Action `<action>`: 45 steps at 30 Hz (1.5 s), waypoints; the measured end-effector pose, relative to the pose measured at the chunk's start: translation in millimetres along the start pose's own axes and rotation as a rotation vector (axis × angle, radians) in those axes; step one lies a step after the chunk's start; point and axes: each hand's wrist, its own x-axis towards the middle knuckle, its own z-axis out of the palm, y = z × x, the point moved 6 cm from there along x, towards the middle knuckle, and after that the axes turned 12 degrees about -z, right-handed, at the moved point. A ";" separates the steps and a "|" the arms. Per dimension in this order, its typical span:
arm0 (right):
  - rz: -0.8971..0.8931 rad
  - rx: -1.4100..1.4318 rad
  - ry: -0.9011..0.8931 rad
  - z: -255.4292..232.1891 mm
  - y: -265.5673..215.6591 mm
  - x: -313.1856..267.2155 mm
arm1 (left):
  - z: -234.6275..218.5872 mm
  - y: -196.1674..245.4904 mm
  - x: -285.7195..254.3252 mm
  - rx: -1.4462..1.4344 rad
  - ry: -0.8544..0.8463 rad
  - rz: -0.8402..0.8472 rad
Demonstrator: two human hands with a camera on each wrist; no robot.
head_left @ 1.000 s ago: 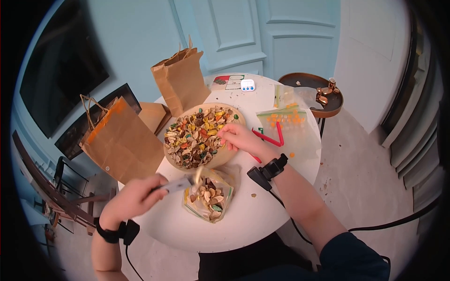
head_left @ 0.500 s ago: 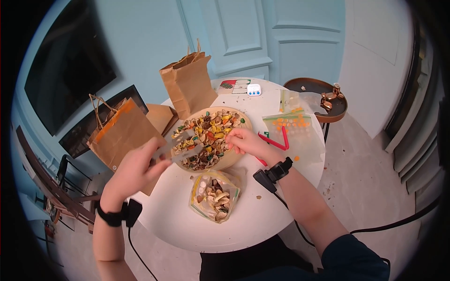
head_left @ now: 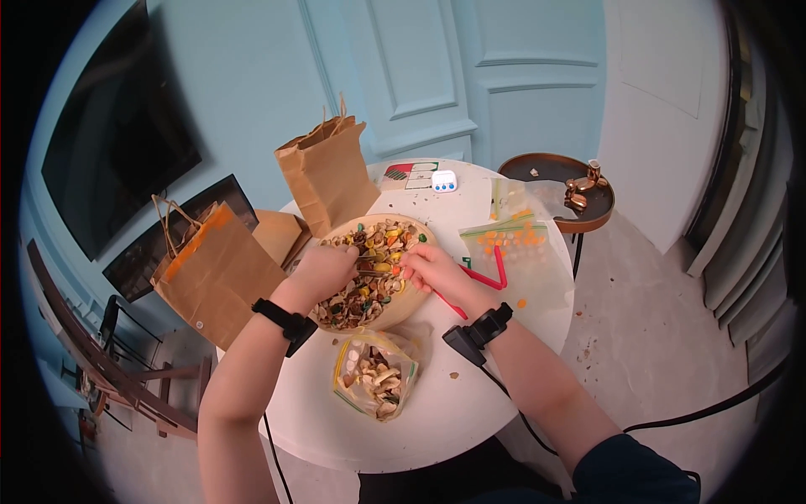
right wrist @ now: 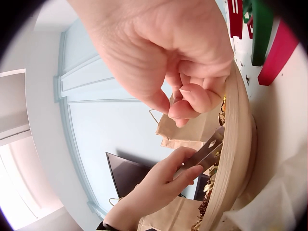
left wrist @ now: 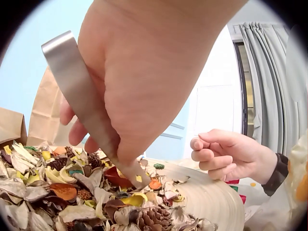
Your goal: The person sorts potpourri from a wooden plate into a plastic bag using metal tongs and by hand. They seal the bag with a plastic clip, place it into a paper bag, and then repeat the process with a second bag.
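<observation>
Tweezer-like metal tongs [left wrist: 82, 82] are in my left hand [head_left: 326, 270], gripped between thumb and fingers. Their tips reach down into the dried potpourri [head_left: 357, 307], a mix of petals, small cones and coloured pieces heaped on a round wooden tray [left wrist: 207, 197]. What lies between the tips is hidden in the left wrist view. My right hand [head_left: 432, 273] hovers at the tray's right edge, fingers loosely curled with nothing seen in them. In front of the tray stands an unsealed zip bag [head_left: 405, 357] holding pale petals.
Brown paper bags [head_left: 220, 273] stand at the left, with another paper bag [head_left: 329, 176] behind the tray. Zip bags with orange pieces [head_left: 508, 239], a red clip [head_left: 495, 273] and a white timer [head_left: 443, 181] lie on the table's right and back. A brown side table [head_left: 537, 172] stands beyond.
My left hand has moved with the tongs from over the zip bag, up and forward to the potpourri, where the tongs now dip in. The right hand has stayed at the tray's edge.
</observation>
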 end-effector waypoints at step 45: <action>0.311 -0.566 -1.005 53.1 -41.4 -62.1 | -89.4 -36.1 -141.9 -0.587 -0.097 -0.323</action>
